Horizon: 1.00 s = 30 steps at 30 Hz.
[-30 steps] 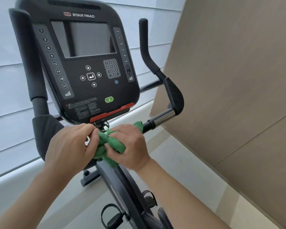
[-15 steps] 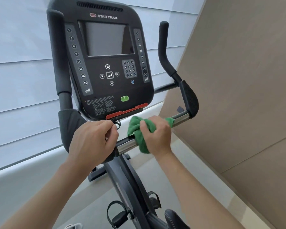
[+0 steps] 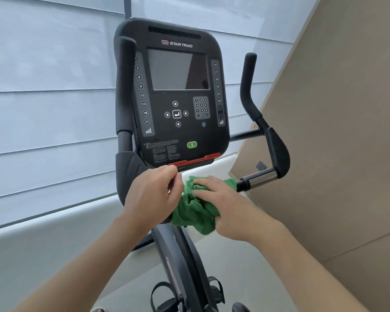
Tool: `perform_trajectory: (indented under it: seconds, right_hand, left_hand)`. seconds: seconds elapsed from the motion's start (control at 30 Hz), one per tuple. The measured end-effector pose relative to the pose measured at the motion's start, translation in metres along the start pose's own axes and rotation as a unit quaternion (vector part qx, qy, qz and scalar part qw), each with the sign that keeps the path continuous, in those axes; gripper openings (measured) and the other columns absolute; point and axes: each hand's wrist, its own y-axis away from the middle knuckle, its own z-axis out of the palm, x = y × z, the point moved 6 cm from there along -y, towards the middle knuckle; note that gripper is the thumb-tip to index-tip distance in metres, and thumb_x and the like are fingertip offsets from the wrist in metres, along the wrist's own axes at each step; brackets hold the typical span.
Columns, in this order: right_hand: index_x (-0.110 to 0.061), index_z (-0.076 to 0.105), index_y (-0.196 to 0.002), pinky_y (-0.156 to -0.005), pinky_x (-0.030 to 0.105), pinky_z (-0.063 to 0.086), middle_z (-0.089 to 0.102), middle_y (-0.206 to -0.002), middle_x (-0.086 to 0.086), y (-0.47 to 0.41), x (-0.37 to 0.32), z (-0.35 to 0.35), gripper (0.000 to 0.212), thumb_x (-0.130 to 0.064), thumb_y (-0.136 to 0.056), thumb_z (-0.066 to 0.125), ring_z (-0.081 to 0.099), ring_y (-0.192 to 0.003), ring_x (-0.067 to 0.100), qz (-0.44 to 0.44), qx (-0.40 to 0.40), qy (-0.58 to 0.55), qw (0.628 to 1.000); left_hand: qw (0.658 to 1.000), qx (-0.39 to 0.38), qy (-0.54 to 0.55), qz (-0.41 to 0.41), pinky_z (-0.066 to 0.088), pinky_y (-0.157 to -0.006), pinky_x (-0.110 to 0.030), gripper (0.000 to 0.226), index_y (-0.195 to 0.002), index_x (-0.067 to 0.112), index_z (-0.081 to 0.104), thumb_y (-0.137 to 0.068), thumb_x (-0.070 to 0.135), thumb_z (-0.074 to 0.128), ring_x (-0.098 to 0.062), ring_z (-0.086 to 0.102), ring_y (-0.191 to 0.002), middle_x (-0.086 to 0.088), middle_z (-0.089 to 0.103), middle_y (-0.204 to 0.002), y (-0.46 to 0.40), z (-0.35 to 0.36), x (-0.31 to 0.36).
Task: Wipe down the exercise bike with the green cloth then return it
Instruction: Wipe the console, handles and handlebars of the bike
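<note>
- Green cloth (image 3: pixel 195 210) bunched under the right hand (image 3: pixel 223 208), pressed down onto the handlebar (image 3: pixel 260 177) just below the console (image 3: pixel 173 97) — fingers spread flat over the top of the wad, thumb side hidden, so pinned by the palm rather than pinched.
- Left hand (image 3: pixel 152 194) touching the cloth's inner edge, fingers curled shut near the red strip (image 3: pixel 194 159) under the console; cannot tell whether closed on the bar, on a corner of cloth, or on nothing.
- Long axis of the bar running up and away to the outside of the right hand, toward the shiny metal sleeve (image 3: pixel 262 176) and the black padded grip (image 3: pixel 277 149) — likely the line any next stroke would follow, with the right hand the nearer one.
- Most of the wad hanging below and inward of the palm, over the frame post (image 3: pixel 180 255), loose folds drooping.
- Hidden: the stretch of bar under both hands and the cloth, and the joint where bar meets post.
- Cut off at the bottom edge: pedals (image 3: pixel 164 293), seat and lower frame, so no telling how clean those are.
- No spot for returning the cloth anywhere in view.
</note>
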Motion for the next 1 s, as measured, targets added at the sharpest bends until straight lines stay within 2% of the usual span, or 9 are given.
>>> perform_trajectory:
  seconds: [0.13,0.23,0.33,0.43,0.6,0.67,0.8,0.9,1.0]
  right_hand:
    - [-0.026,0.036,-0.160,-0.111,0.033,0.048,0.032,-0.157,-0.010,-0.010,-0.004,-0.016,0.098,0.010,-0.077,0.072,0.041,-0.140,0.016,0.002,0.038,0.032,0.999]
    - [-0.017,0.053,-0.146,-0.105,0.025,0.048,0.043,-0.147,-0.006,-0.016,-0.011,-0.039,0.079,0.011,-0.074,0.067,0.050,-0.127,0.014,-0.038,0.123,0.014,0.992]
    - [-0.019,0.057,-0.142,-0.117,0.038,0.040,0.052,-0.141,-0.006,-0.018,-0.008,-0.021,0.071,0.000,-0.076,0.073,0.044,-0.134,0.016,-0.009,0.028,0.057,0.998]
    - [-0.029,0.049,-0.146,-0.118,0.037,0.037,0.048,-0.141,-0.012,-0.010,-0.008,-0.012,0.075,-0.019,-0.078,0.079,0.040,-0.136,0.012,0.037,-0.042,0.053,0.997]
    - [-0.028,0.053,-0.111,-0.084,0.038,0.056,0.055,-0.109,-0.010,-0.027,-0.014,-0.022,0.064,-0.034,-0.063,0.094,0.058,-0.100,0.017,0.086,-0.059,0.052,0.993]
    - [-0.027,0.047,-0.118,-0.082,0.041,0.052,0.053,-0.109,-0.007,-0.038,-0.017,0.002,0.068,-0.032,-0.067,0.090,0.057,-0.102,0.020,0.062,-0.073,0.161,0.982]
    - [-0.021,0.053,-0.107,-0.069,0.036,0.037,0.046,-0.086,-0.006,-0.054,-0.010,0.021,0.031,-0.023,-0.082,0.071,0.059,-0.087,0.025,0.003,-0.038,0.277,0.960]
    - [-0.024,0.060,-0.090,-0.062,0.033,0.048,0.053,-0.071,-0.008,-0.068,-0.004,0.009,0.028,-0.032,-0.072,0.080,0.058,-0.068,0.019,0.002,-0.140,0.246,0.959]
    - [-0.023,0.066,-0.088,-0.070,0.039,0.065,0.069,-0.081,-0.001,-0.087,0.002,0.009,0.036,-0.027,-0.062,0.091,0.068,-0.073,0.018,0.059,-0.314,0.161,0.934]
  left_hand:
    - [1.000,0.007,0.009,-0.002,0.035,-0.047,-0.033,0.036,-0.067,0.020,0.035,-0.100,0.027,0.048,-0.015,0.040,-0.051,0.008,0.036,-0.056,0.000,-0.002,-0.001]
    - [0.999,0.023,0.028,-0.017,0.032,-0.048,-0.031,0.037,-0.067,0.020,0.032,-0.100,0.026,0.050,-0.016,0.038,-0.051,0.008,0.033,-0.056,0.000,-0.006,-0.004]
    - [0.999,0.027,0.035,-0.019,0.032,-0.047,-0.032,0.038,-0.067,0.020,0.032,-0.100,0.024,0.051,-0.018,0.038,-0.051,0.007,0.032,-0.055,0.000,-0.007,-0.004]
    - [0.999,0.022,0.035,-0.018,0.035,-0.047,-0.034,0.038,-0.066,0.019,0.035,-0.099,0.023,0.051,-0.018,0.039,-0.050,0.007,0.035,-0.054,0.000,-0.006,-0.004]
    - [1.000,0.018,0.021,-0.011,0.034,-0.047,-0.032,0.037,-0.066,0.021,0.035,-0.099,0.024,0.051,-0.017,0.039,-0.050,0.008,0.033,-0.055,0.000,-0.004,-0.003]
    - [1.000,0.013,0.018,-0.012,0.031,-0.046,-0.028,0.036,-0.066,0.023,0.034,-0.099,0.025,0.051,-0.016,0.038,-0.050,0.010,0.032,-0.055,0.000,-0.004,-0.002]
    - [1.000,0.008,0.025,-0.012,0.023,-0.051,-0.016,0.036,-0.067,0.028,0.032,-0.097,0.024,0.052,-0.010,0.035,-0.049,0.015,0.029,-0.055,0.000,-0.003,-0.001]
    - [1.000,0.006,0.011,-0.009,0.025,-0.049,-0.020,0.035,-0.066,0.026,0.034,-0.097,0.025,0.051,-0.013,0.037,-0.049,0.013,0.032,-0.055,-0.001,-0.002,0.000]
    - [1.000,0.004,0.002,-0.015,0.026,-0.048,-0.024,0.035,-0.065,0.022,0.035,-0.097,0.026,0.049,-0.015,0.037,-0.049,0.009,0.034,-0.055,-0.002,-0.001,-0.001]
